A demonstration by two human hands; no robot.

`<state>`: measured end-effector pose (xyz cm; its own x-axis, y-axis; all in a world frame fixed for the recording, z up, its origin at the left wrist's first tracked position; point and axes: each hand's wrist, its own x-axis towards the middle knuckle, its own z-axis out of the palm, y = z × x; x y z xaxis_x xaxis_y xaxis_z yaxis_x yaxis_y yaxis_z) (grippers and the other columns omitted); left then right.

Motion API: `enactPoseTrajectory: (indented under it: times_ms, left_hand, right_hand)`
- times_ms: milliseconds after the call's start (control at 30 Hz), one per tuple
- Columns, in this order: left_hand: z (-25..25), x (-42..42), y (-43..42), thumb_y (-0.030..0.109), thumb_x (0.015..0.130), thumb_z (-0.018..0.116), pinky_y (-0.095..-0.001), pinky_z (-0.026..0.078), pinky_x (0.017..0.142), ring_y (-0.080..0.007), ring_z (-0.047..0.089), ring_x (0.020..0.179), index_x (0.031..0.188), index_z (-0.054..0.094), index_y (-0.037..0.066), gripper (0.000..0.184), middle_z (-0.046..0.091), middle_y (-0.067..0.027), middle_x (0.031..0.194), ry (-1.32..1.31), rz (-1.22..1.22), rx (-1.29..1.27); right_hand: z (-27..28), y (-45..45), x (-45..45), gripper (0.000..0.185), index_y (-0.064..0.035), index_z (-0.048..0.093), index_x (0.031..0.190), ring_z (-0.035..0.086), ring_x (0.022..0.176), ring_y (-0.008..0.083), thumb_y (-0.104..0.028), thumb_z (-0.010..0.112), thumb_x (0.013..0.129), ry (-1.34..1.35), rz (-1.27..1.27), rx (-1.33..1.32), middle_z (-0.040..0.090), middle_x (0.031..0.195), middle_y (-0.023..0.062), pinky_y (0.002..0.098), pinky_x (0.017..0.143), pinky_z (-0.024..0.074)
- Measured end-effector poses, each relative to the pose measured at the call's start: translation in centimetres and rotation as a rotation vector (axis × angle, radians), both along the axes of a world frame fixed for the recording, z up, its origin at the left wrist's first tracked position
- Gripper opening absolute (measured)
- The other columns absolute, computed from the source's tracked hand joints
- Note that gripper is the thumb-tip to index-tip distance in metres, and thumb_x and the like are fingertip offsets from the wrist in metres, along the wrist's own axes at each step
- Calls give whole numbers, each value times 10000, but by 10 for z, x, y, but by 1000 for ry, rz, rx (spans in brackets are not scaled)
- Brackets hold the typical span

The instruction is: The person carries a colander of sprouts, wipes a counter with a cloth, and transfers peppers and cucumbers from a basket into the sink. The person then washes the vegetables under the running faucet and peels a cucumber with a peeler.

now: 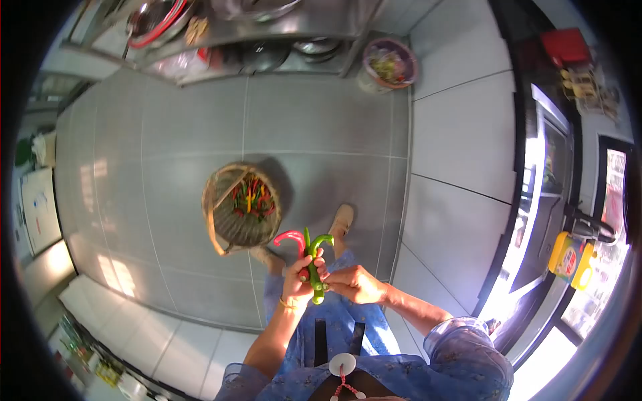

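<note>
My left hand (296, 282) is closed around a small bunch of chili peppers, held upright in front of my body. A curved red chili pepper (290, 235) and green chili peppers (323, 240) stick out above the fingers, and green ends show below. Close against the right side of the bunch, my right hand (358, 285) has its fingers pinched together near the lower ends. What those fingertips grip is hidden. On the floor ahead stands a woven basket (235, 227) with a tall handle, holding many red, green and yellow chili peppers (253, 194).
Grey floor tiles (194, 127) surround the basket, with my feet just behind it. A metal shelf (321, 23) with pans stands at the far side, beside a bucket of scraps (388, 65). White cabinets (461, 127) run along the right, with a yellow detergent bottle (572, 260) above.
</note>
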<state>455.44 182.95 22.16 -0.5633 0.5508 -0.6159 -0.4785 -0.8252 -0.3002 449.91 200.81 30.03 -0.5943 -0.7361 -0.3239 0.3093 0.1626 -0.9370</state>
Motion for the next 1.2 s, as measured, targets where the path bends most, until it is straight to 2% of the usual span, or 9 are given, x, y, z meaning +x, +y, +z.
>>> enactPoseTrajectory:
  times_ms: [167, 300, 500, 567, 733, 900, 1033, 1100, 1200]
  left_hand:
    - [44, -49, 63, 136, 850, 553, -332, 424, 704, -202, 533, 765, 1059, 562, 53, 225, 575, -55, 819, 73, 63, -8]
    - [90, -83, 96, 104, 832, 577, -363, 463, 742, -218, 549, 794, 1007, 587, 74, 178, 582, -58, 825, 116, -35, -168]
    - [136, -142, 119, 120, 840, 557, -390, 471, 752, -238, 556, 802, 973, 574, 61, 146, 583, -67, 843, 167, -175, -276]
    - [142, -172, 122, 104, 832, 557, -388, 466, 755, -239, 550, 797, 962, 571, 56, 140, 580, -75, 854, 209, -228, -314]
    - [193, -269, 164, 156, 847, 538, -370, 468, 723, -219, 548, 771, 952, 551, 60, 142, 566, -67, 823, 322, -330, -487]
    - [210, -363, 215, 152, 846, 538, -394, 504, 688, -208, 569, 747, 952, 560, 77, 131, 570, -56, 805, 473, -538, -489]
    - [239, -414, 293, 136, 856, 544, -380, 512, 705, -200, 566, 758, 978, 540, 79, 134, 564, -58, 800, 545, -720, -432]
    - [250, -430, 344, 124, 861, 536, -378, 513, 691, -200, 563, 762, 974, 536, 81, 121, 555, -55, 788, 545, -831, -421]
    - [260, -439, 425, 129, 845, 579, -377, 520, 649, -203, 577, 746, 973, 540, 84, 141, 568, -53, 783, 577, -922, -388]
  right_hand:
    - [85, 94, -71, 184, -5, 603, 999, 525, 637, 71, 8, 479, 863, -45, -530, -17, 571, 724, 33, 223, 606, 443]
    - [145, 137, -149, 228, -10, 541, 1067, 508, 592, 105, 17, 487, 847, 513, -810, 213, 569, 758, 67, 250, 565, 442]
    - [112, 177, -332, 330, -57, 547, 1126, 583, 960, 303, -53, 547, 796, 1037, -988, 501, 588, 985, 135, 378, 771, 481]
    - [98, 192, -374, 389, -52, 537, 1156, 548, 1043, 311, -73, 567, 768, 868, -984, 821, 572, 1052, 152, 410, 856, 456]
    - [117, 267, -405, 371, -25, 544, 1132, 550, 1035, 336, -50, 557, 762, 831, -1145, 503, 577, 1088, 186, 383, 878, 451]
    - [172, 392, -303, 222, -15, 595, 1040, 599, 886, 151, -78, 593, 827, 413, -1533, -125, 635, 952, 73, 278, 793, 476]
    - [267, 499, -189, 196, -12, 601, 944, 560, 720, 97, 34, 533, 767, 852, -2018, 627, 610, 828, 33, 227, 668, 450]
    - [305, 553, -151, 212, -5, 580, 978, 541, 689, 116, -5, 530, 772, 814, -2268, 924, 591, 775, 55, 234, 638, 436]
    - [312, 655, -110, 239, -6, 563, 990, 594, 828, 367, -107, 484, 789, 495, -2156, 1451, 619, 903, 212, 413, 741, 460]
